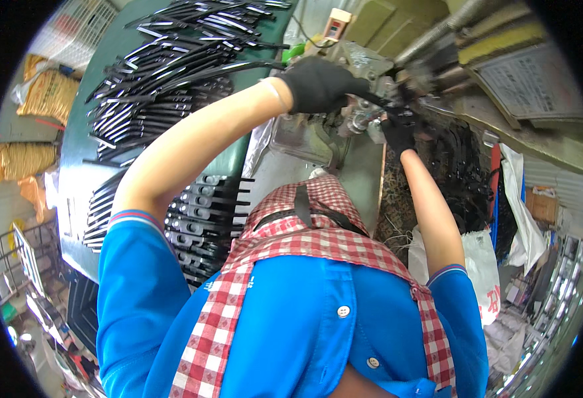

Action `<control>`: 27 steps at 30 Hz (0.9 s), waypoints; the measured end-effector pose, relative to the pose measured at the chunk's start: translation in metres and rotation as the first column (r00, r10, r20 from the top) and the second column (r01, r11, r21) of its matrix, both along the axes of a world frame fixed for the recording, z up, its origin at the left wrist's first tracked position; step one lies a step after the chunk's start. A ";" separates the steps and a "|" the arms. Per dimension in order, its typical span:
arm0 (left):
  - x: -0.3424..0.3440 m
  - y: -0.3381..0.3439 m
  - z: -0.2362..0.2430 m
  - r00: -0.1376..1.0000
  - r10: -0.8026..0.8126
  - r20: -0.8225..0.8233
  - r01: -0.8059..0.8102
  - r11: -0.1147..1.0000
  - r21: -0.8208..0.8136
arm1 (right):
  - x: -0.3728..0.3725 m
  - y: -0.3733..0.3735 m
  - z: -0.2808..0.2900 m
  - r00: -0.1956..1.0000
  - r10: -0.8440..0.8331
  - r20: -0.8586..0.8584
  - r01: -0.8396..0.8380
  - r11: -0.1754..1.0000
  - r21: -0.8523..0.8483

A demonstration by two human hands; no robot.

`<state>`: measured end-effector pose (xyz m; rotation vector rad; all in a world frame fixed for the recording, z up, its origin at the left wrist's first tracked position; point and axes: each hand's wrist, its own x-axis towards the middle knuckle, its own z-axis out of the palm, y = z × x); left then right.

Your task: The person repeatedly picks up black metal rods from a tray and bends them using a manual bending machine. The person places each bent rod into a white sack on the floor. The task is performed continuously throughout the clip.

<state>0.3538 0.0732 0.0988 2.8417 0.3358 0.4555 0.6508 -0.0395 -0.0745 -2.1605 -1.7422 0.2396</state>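
My left hand (pixel 321 85), in a black glove, reaches across to the machine (pixel 364 61) with its fingers closed round a long black strip. One end of this black strip (pixel 370 99) shows beyond the fingers and points at the machine's metal working parts (pixel 356 123). My right hand (pixel 399 132), also in a black glove, is up against the same spot from the right. Its fingers are dark and blurred there, so their grip is hidden. Left of my left arm, a heap of similar glossy black strips (pixel 165 69) lies on a green table (pixel 72 192).
Black pieces with round holes (pixel 202 215) are stacked in rows at the table's near edge. Right of my right arm, a container holds many dark parts (pixel 460 162), beside a white bag (pixel 484 265). Woven sacks (pixel 46 93) stand at far left. A control box (pixel 336 25) is behind the machine.
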 end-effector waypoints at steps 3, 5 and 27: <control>-0.015 -0.009 0.006 0.999 0.043 0.025 -0.043 0.999 0.010 | -0.029 0.015 0.023 0.990 -0.083 0.113 0.108 0.964 -0.242; -0.042 -0.018 0.008 0.999 0.043 -0.031 -0.045 0.998 -0.054 | -0.029 0.024 0.014 0.983 0.049 0.179 0.007 0.954 -0.299; -0.377 -0.054 -0.141 0.286 0.928 -0.237 -0.958 0.275 -0.082 | -0.055 -0.023 0.130 0.020 0.032 -0.999 0.070 0.997 0.033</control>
